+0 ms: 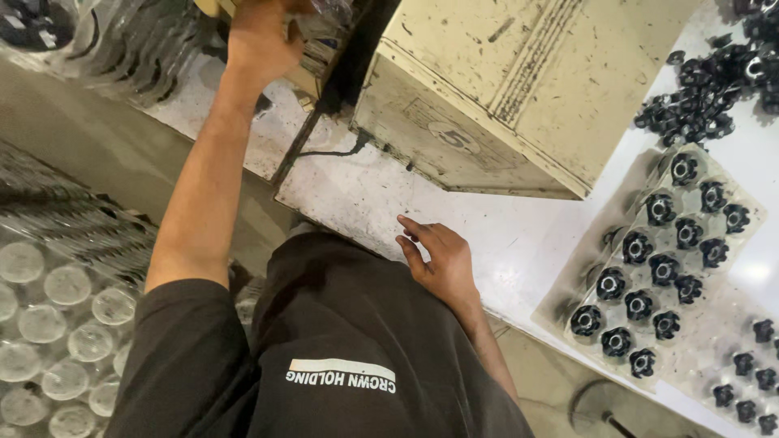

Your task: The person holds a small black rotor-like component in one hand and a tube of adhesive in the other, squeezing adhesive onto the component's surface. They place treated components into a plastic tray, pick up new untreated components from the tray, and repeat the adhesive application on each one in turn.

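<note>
Right hand (438, 259) rests open on the white desk (503, 235), holding nothing. Left hand (261, 36) reaches among clear plastic trays (146, 40); its grip cannot be determined. A cream machine housing (503, 89) stands between the hands.

White worktop (519, 235), scuffed and stained, running from upper left to lower right. Directly on it: cream metal machine housing (503, 89), worn and scratched, toward the far side; clear plastic blister tray (751, 223) at right, black star-shaped knobs (649, 280) seated in its pockets in rows; second clear tray (714, 341) just beside it at lower right, partly filled; loose heap of black knobs (706, 89) at upper right. Right hand (438, 259) resting on the near edge.
</note>
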### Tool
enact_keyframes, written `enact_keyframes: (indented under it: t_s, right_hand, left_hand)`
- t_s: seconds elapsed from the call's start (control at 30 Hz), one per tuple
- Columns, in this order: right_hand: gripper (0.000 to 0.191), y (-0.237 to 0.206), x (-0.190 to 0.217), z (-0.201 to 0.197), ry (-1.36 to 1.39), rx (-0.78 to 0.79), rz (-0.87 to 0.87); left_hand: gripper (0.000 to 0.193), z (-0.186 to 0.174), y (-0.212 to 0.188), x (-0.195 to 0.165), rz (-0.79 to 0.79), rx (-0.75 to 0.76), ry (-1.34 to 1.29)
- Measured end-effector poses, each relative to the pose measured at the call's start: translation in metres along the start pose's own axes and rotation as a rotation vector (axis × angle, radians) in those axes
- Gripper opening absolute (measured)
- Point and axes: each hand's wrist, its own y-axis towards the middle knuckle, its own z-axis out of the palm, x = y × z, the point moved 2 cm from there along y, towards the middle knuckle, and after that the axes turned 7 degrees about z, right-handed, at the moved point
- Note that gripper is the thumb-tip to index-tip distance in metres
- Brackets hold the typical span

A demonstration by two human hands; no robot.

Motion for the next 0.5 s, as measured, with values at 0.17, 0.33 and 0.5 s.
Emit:
enact_keyframes:
  t_s: [0.17, 0.33, 0.5]
  right_hand:
    - [0.033, -0.002, 0.012, 0.021, 0.021, -0.053, 0.081]
    - [0.035, -0.004, 0.022, 0.039, 0.022, -0.068, 0.167]
    - [0.035, -0.004, 0.029, 0.049, 0.029, -0.101, 0.252]
  left_hand:
    - [0.015, 0.053, 0.018, -0.004, 0.016, 0.758, 0.436]
    - [0.017, 0.087, 0.014, -0.024, 0.031, 0.736, 0.417]
    - [0.018, 0.094, 0.014, -0.035, 0.204, 0.473, 0.459]
